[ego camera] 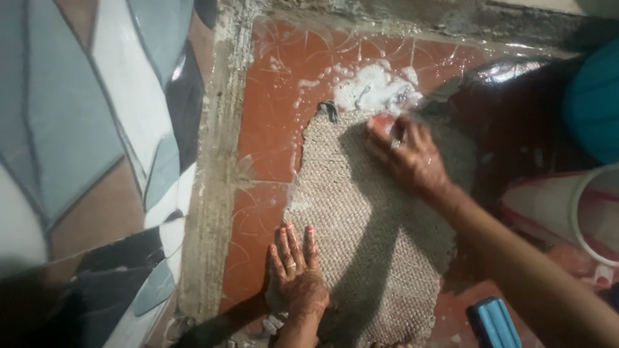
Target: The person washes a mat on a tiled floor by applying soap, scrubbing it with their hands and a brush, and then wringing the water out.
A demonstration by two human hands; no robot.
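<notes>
Coarse beige woven mat [367,225] lies flat on wet red-brown tiled floor [271,129], centre of view, running from near edge to far.

Left hand [298,270]: palm down, fingers spread and straight, pressed on mat's near-left edge. Holds nothing. Ring on one finger.

Right hand [406,154]: on mat's far end, fingers curled around a small reddish object; blurred, cannot tell what it is. Ring visible.

White soapy foam [374,87] on floor just beyond mat's far edge, touching it. Small dark tag or loop at mat's far-left corner.

Right of mat: dark wet cloth [516,122], white bucket rim [593,212] at right edge. Blue plastic object [493,322] near right, just beside mat. Patterned grey, white and brown tiled wall [90,129] on left, past a rough cement strip.
</notes>
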